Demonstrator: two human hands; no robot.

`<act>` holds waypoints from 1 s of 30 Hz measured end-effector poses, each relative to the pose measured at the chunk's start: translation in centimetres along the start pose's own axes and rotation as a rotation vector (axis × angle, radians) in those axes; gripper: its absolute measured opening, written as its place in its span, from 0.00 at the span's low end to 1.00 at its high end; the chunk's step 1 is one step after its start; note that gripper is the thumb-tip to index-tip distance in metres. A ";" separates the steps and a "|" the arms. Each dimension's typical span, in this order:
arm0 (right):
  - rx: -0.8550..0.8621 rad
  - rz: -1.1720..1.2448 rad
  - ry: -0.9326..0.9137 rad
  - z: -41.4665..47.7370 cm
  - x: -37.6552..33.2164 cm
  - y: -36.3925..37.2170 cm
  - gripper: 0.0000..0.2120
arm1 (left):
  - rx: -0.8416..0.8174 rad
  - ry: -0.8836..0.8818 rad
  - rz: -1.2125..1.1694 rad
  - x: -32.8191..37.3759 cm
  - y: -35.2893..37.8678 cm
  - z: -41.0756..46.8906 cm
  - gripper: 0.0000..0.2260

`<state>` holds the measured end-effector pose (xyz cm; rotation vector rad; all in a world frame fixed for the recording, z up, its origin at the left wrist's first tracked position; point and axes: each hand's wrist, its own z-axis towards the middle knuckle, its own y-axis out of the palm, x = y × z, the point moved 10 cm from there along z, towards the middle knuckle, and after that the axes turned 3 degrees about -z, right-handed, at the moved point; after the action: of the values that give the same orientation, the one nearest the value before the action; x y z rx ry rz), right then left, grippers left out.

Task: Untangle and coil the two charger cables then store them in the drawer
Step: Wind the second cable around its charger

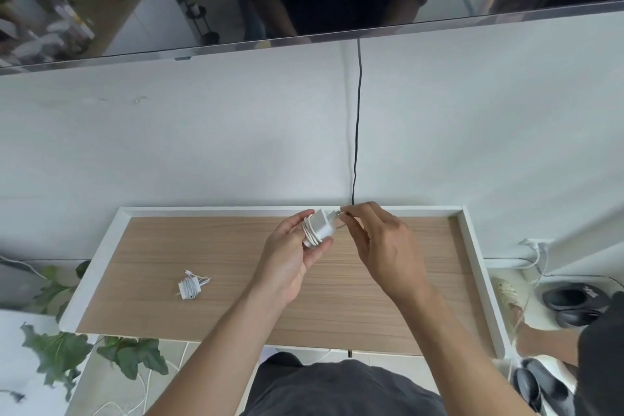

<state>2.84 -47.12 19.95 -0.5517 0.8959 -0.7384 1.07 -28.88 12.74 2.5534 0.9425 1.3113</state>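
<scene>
In the head view, the left hand [290, 256] is curling fingers and thumb round a white charger block [319, 228] with its cable wound about it, holding it above the far middle of the wooden tabletop [236, 246]. At the block's 2 o'clock the right hand [381, 246] is pinching the loose cable end [341, 213]. The second charger [190, 285] is lying coiled at 8 o'clock from the hands, well apart. Both bundles are looking light. The block seems stiff and smooth, the cable soft and springy, so gripping across the windings should be stopping the coil loosening.
</scene>
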 end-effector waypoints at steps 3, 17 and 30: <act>-0.016 0.039 0.034 0.0 0.3 0.1 0.05 | -0.017 -0.014 0.008 0.3 0.2 -0.5 0.12; -0.064 0.224 0.099 -0.4 -0.5 0.5 0.06 | -0.023 -0.004 -0.147 1.1 -0.7 -0.3 0.09; -0.363 0.631 0.428 -2.1 1.0 3.4 0.02 | -0.193 -0.065 -0.291 0.7 -1.2 -0.4 0.18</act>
<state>2.63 -45.97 16.05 -0.3916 1.5273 -0.1083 0.54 -27.55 13.02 2.2022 1.0691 1.1672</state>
